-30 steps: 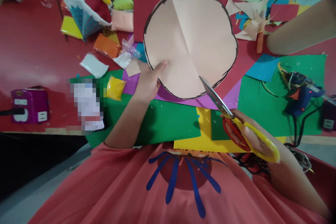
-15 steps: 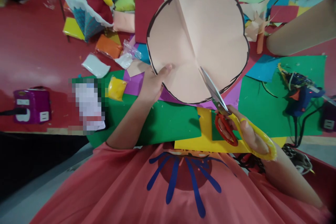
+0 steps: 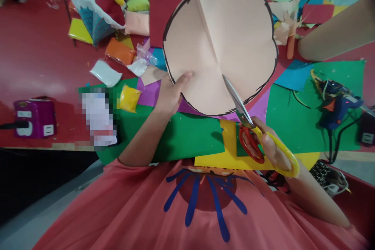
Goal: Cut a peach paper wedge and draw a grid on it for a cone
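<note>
A round sheet of peach paper (image 3: 243,27), edged in thick black marker, has a crease running down toward its centre. My left hand (image 3: 172,91) grips its lower left edge, thumb on top and fingers beneath. Scissors (image 3: 238,101) with a red and a yellow handle loop are in my right hand (image 3: 271,144), my fingers through the handles. Their blades lie across the lower edge of the paper, the tip near its centre. A cut line along the blades is hard to make out.
Green card (image 3: 181,136) and yellow card (image 3: 230,140) lie beneath. A blue glue gun (image 3: 334,111) is at right, with a blurred phone (image 3: 99,119) and purple power adapter (image 3: 35,119) at left. Packets of coloured clay, such as an orange one (image 3: 120,50), lie upper left.
The scissors' yellow handle has swung in toward the red one, so the blades look closer together. My left hand and the paper have hardly moved.
</note>
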Action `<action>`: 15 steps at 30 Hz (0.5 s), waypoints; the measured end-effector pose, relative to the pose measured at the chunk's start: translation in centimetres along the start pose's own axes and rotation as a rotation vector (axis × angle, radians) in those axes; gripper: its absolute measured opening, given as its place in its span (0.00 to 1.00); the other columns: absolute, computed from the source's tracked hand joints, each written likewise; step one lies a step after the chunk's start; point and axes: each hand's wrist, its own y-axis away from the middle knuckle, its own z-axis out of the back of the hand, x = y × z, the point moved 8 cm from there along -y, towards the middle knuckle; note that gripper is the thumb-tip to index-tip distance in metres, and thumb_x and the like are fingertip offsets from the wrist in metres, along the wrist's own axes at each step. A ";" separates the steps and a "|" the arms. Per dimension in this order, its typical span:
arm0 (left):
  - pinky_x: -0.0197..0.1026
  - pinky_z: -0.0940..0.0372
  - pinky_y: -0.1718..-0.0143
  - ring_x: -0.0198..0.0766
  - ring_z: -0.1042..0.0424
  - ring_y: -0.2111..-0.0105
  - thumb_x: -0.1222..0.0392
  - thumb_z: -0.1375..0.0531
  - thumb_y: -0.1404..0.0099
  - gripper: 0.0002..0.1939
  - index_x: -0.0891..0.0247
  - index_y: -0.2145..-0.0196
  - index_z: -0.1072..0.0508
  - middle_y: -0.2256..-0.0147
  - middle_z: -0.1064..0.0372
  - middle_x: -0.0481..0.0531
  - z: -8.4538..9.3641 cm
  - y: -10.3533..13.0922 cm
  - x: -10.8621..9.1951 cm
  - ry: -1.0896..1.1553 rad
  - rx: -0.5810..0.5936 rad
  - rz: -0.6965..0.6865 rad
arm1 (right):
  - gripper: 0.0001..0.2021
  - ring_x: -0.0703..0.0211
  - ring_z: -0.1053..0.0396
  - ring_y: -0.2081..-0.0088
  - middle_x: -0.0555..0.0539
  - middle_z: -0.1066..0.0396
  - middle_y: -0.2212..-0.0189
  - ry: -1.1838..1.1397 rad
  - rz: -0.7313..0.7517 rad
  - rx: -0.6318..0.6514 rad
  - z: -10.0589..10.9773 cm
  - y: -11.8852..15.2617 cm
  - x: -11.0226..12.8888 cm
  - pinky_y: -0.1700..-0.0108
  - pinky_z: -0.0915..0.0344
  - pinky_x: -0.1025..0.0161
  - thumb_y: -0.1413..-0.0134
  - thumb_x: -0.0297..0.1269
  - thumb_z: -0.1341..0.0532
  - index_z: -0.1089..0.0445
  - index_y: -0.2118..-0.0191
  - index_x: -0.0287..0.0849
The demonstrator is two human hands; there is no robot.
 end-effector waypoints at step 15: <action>0.45 0.32 0.44 0.47 0.33 0.41 0.60 0.32 0.46 0.12 0.56 0.62 0.25 0.63 0.22 0.49 0.1 0.2 -0.2 -0.046 0.002 -0.053 | 0.30 0.68 0.50 0.84 0.57 0.45 0.82 -0.028 -0.022 -0.103 0.4 0.4 -0.9 0.84 0.52 0.66 0.52 0.70 0.44 0.41 0.61 0.45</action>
